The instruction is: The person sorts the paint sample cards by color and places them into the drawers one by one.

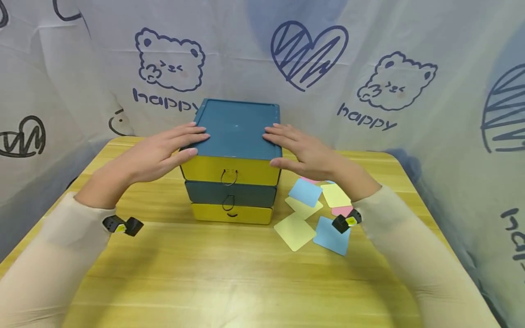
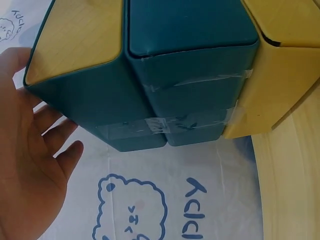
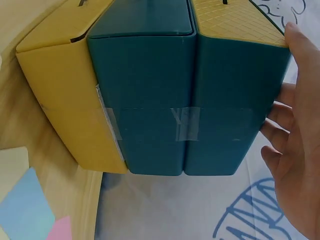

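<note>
Drawers (image 1: 248, 193) stacked and closed, paper notes (image 1: 294, 231) loose

All three drawers stand toward the back of the table (image 1: 197, 273); stacking looks done, though what remains cannot be told. Left hand (image 1: 157, 152) and right hand (image 1: 305, 152) rest at opposite edges of the blue top (image 1: 238, 132), fingers extended, gripping nothing, forearms (image 1: 61, 262) stretched forward.

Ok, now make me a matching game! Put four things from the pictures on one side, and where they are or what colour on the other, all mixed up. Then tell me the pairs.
Things:
1. left hand
2. middle drawer
3. paper notes
4. right hand

Places and colours:
A. spread on the table, in yellow, blue and pink
B. at the right edge of the box top
C. dark blue-green
D. at the left edge of the box top

Right pairs: 1-D, 2-C, 3-A, 4-B
</note>
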`<state>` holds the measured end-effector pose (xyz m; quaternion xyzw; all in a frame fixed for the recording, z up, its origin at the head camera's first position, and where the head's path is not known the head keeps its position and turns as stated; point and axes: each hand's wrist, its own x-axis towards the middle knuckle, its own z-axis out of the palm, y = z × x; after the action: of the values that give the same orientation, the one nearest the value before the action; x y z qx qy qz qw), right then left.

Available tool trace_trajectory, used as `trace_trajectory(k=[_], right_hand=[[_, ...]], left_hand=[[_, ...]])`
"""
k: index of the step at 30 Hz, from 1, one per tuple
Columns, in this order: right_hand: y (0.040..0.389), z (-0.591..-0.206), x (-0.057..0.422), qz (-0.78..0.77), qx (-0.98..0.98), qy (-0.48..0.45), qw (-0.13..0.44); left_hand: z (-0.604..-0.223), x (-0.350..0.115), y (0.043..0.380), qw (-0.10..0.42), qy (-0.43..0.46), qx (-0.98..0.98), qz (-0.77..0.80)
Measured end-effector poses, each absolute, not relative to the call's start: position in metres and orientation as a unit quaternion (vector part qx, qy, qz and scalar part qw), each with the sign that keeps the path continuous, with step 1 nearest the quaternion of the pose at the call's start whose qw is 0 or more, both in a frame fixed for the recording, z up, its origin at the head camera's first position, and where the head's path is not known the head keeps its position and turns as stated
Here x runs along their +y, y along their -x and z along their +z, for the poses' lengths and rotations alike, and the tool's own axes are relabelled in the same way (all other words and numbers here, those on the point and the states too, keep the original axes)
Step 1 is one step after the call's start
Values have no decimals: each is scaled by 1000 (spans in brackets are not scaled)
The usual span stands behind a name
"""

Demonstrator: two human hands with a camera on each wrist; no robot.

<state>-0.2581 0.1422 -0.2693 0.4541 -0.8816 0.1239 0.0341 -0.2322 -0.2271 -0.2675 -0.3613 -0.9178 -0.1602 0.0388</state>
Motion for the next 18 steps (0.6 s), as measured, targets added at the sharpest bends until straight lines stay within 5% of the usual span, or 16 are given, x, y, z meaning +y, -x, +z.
trace_trajectory(k=[18], right_hand=[[252, -272, 160, 127, -914, -383, 53]], left_hand=[[-251, -206, 265, -7, 367, -917, -157]])
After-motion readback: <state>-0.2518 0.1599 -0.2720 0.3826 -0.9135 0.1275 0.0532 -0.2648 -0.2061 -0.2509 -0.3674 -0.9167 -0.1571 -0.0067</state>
